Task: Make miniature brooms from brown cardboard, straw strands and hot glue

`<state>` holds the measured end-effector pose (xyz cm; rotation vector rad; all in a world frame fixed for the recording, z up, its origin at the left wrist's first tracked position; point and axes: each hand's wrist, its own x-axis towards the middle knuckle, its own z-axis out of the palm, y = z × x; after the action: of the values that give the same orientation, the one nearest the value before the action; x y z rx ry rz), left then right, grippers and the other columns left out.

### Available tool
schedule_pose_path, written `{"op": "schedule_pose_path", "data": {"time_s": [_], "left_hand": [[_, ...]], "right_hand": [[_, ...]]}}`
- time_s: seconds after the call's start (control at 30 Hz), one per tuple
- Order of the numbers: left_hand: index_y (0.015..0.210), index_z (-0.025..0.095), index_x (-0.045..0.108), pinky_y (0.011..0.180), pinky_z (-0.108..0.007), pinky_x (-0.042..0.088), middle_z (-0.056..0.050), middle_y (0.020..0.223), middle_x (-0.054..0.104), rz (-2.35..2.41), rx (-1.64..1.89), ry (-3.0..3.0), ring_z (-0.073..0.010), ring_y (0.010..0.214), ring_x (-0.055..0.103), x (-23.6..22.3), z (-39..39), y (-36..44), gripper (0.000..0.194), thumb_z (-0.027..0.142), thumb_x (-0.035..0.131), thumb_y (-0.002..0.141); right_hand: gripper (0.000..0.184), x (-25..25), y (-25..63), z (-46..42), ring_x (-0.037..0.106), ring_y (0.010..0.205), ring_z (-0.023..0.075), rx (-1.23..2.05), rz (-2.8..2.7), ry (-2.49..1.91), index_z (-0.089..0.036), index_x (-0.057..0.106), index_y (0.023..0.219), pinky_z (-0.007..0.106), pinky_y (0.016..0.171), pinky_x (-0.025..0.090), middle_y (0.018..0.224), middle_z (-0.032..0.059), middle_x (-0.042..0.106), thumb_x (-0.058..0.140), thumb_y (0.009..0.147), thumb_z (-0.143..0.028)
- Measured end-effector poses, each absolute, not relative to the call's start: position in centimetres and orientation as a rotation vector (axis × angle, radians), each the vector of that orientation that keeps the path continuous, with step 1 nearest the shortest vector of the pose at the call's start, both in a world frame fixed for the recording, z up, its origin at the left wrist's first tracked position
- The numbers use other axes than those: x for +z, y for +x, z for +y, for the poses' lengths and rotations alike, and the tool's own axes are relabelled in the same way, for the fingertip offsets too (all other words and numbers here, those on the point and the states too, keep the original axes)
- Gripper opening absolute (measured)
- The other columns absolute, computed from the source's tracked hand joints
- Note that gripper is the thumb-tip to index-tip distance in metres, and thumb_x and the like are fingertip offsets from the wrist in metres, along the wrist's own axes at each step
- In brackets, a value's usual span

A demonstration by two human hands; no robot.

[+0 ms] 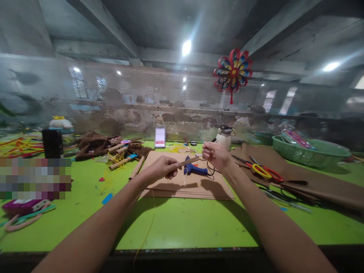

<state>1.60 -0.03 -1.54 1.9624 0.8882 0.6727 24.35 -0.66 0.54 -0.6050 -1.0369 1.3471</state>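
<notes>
My left hand (166, 167) is closed on one end of a narrow brown strip (190, 162), which slants up to the right. Close to the strip's other end, my right hand (214, 154) is raised with its fingers pinched together; what they hold, if anything, is too small to name. Below and behind the strip, a blue glue gun (197, 170) with a dark cord lies on a stack of tan cardboard sheets (165, 191). The cardboard rests on the green table (170, 223) between my forearms.
A lit phone (160, 137) stands behind the cardboard, near a pale bottle (223, 137). Rolled brown paper pieces (119, 161) lie left. Right are yellow-handled scissors (261, 171), red-handled scissors (273, 174), brown paper (309, 182) and a green basket (309, 153). A flower ornament (233, 72) hangs above.
</notes>
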Motion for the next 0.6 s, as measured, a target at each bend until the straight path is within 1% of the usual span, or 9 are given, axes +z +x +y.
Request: {"op": "schedule_pose_path", "data": {"time_s": [0.13,0.23,0.33,0.5,0.6], "left_hand": [[0.068,0.013,0.064,0.045,-0.023,0.032,0.001,0.049,0.052,0.985,0.711,1.977,-0.0088,0.044,0.042,-1.3,-0.5,2.2,0.033,0.043,0.056,0.078],[0.066,0.012,0.065,0.045,-0.023,0.03,0.0,0.049,0.052,1.007,0.77,1.926,-0.0084,0.044,0.041,-1.4,-0.6,2.6,0.032,0.04,0.055,0.079],[0.061,0.011,0.064,0.048,-0.023,0.031,-0.002,0.052,0.054,0.965,0.841,1.798,-0.0085,0.048,0.043,-1.8,-0.4,2.8,0.03,0.036,0.058,0.078],[0.071,0.012,0.067,0.056,-0.023,0.037,-0.003,0.063,0.059,0.863,0.918,1.456,-0.0088,0.058,0.049,-2.6,0.4,2.6,0.013,0.024,0.063,0.073],[0.074,0.011,0.068,0.059,-0.022,0.04,-0.004,0.067,0.06,0.854,0.916,1.356,-0.0084,0.062,0.05,-2.8,0.6,2.5,0.009,0.02,0.065,0.072]], "right_hand": [[0.022,0.3,24.8,-0.3,0.021,0.038,0.0033,1.333,-1.019,-0.654,-0.015,0.047,0.057,0.016,0.036,0.02,0.043,-0.0093,0.026,0.063,0.072,-0.019],[0.02,0.0,25.0,0.1,0.02,0.038,0.0033,1.324,-1.011,-0.668,-0.015,0.047,0.057,0.016,0.036,0.019,0.042,-0.0095,0.025,0.061,0.071,-0.018],[0.019,-0.4,24.8,0.5,0.02,0.038,0.0031,1.317,-1.013,-0.669,-0.015,0.047,0.057,0.016,0.036,0.018,0.042,-0.0094,0.026,0.061,0.07,-0.018],[0.02,-1.1,24.0,0.8,0.02,0.038,0.0032,1.315,-1.032,-0.665,-0.016,0.046,0.056,0.017,0.036,0.019,0.042,-0.0095,0.027,0.063,0.065,-0.018],[0.02,-1.2,23.9,0.7,0.02,0.037,0.0034,1.314,-1.04,-0.662,-0.016,0.046,0.056,0.017,0.035,0.019,0.04,-0.0099,0.027,0.064,0.065,-0.019]]}}
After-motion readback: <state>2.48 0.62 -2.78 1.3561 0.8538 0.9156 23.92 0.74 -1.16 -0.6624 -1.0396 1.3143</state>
